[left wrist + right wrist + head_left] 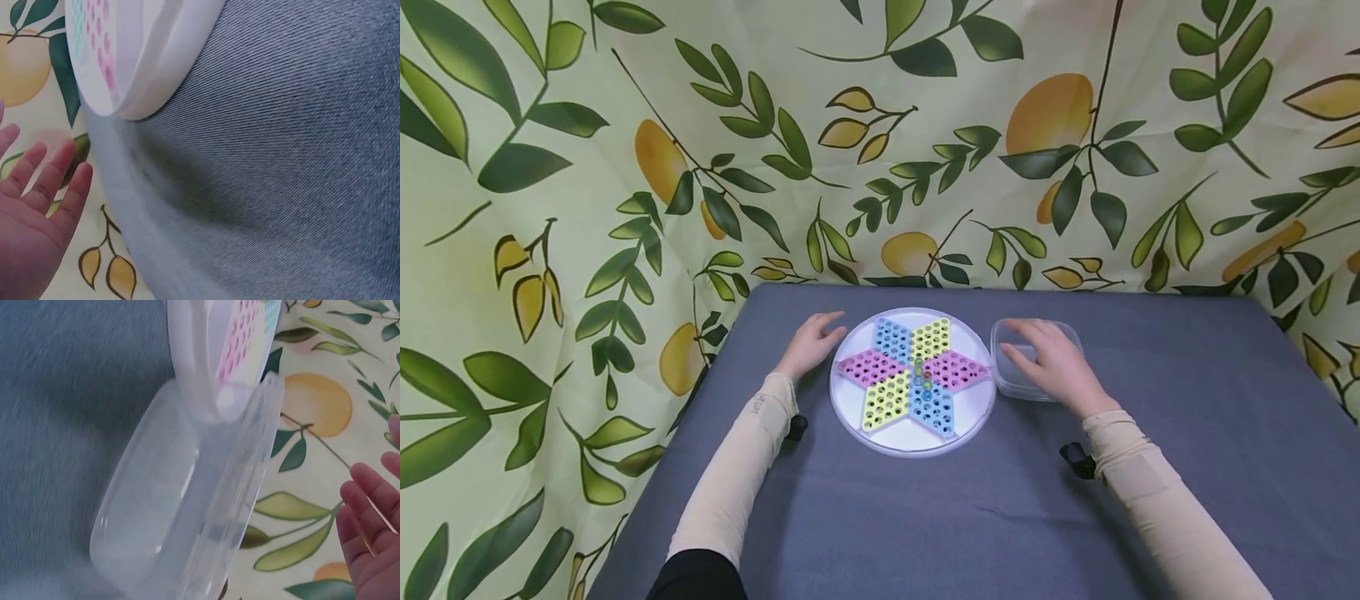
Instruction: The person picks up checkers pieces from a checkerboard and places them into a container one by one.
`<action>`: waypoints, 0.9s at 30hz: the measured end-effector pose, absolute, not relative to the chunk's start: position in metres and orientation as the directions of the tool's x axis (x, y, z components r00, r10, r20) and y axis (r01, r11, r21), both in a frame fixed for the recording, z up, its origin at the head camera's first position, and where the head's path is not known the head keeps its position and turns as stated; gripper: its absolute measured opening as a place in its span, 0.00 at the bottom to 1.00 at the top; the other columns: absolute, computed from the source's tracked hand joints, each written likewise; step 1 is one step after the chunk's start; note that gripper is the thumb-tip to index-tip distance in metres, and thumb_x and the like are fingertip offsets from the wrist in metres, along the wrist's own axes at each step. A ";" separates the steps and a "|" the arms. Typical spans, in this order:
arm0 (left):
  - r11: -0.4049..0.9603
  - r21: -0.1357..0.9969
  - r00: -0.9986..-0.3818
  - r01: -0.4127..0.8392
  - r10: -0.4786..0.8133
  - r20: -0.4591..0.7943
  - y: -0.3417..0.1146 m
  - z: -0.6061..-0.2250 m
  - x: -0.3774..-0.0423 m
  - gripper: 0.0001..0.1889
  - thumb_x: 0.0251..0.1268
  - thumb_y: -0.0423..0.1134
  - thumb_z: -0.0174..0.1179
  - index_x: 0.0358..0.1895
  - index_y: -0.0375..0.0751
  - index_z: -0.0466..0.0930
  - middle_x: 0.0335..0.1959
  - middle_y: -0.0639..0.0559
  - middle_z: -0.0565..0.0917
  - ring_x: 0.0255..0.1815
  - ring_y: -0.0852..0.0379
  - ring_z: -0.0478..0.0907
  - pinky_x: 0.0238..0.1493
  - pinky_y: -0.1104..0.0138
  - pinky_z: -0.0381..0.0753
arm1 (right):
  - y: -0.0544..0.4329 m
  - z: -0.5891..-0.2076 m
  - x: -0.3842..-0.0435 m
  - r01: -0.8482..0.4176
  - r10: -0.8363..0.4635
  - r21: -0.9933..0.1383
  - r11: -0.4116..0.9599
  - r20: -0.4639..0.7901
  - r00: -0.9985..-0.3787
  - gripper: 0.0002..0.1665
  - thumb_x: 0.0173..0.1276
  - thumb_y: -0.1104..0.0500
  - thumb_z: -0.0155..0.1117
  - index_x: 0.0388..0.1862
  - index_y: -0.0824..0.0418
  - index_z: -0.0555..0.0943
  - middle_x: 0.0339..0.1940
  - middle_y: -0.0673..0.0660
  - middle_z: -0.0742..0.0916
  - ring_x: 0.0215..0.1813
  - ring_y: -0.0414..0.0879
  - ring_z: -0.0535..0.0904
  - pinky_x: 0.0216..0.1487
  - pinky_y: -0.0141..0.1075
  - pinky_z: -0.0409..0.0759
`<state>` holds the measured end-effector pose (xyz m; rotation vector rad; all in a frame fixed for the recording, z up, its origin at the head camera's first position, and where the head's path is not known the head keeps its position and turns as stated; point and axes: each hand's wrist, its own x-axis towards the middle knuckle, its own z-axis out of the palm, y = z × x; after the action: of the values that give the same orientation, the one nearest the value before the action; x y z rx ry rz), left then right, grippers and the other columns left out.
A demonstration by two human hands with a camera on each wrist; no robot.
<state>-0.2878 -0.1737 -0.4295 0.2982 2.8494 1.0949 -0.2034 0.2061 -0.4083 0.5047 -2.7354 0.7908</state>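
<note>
The star-patterned board (855,410), marbles (927,386) at its middle, lies mid-frame on the surface (880,517). The left hand (809,345), fingers spread, is beside it; the right hand (1062,367), fingers apart, is above the clear container (1011,379). Perhaps lettering, unreadably small, marks the left sleeve (748,450).

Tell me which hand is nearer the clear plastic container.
Right. The right hand is above the container; the left hand is across the game board, beside its left edge.
</note>
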 end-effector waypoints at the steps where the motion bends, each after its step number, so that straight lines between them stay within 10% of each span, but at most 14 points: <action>1: 0.725 0.671 -0.978 0.154 0.208 0.001 -0.173 -0.431 -0.288 0.24 0.71 0.47 0.48 0.67 0.47 0.66 0.65 0.43 0.69 0.59 0.45 0.71 0.61 0.52 0.72 | 0.203 -0.409 -0.204 -0.399 -0.259 -0.473 0.785 0.335 -0.906 0.25 0.68 0.52 0.57 0.60 0.64 0.73 0.57 0.65 0.80 0.61 0.60 0.71 0.61 0.56 0.69; 27: 0.777 0.617 -0.980 0.124 0.192 -0.045 -0.168 -0.454 -0.291 0.22 0.70 0.42 0.49 0.64 0.37 0.69 0.45 0.42 0.74 0.45 0.49 0.70 0.48 0.58 0.72 | 0.144 -0.435 -0.200 -0.441 -0.378 -0.604 0.664 0.238 -0.895 0.21 0.66 0.55 0.60 0.56 0.61 0.78 0.42 0.54 0.85 0.44 0.46 0.80 0.48 0.44 0.81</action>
<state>-0.2914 -0.1685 -0.4535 0.2547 2.8611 0.9831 -0.1998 0.1440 -0.4353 0.6864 -2.7811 1.0461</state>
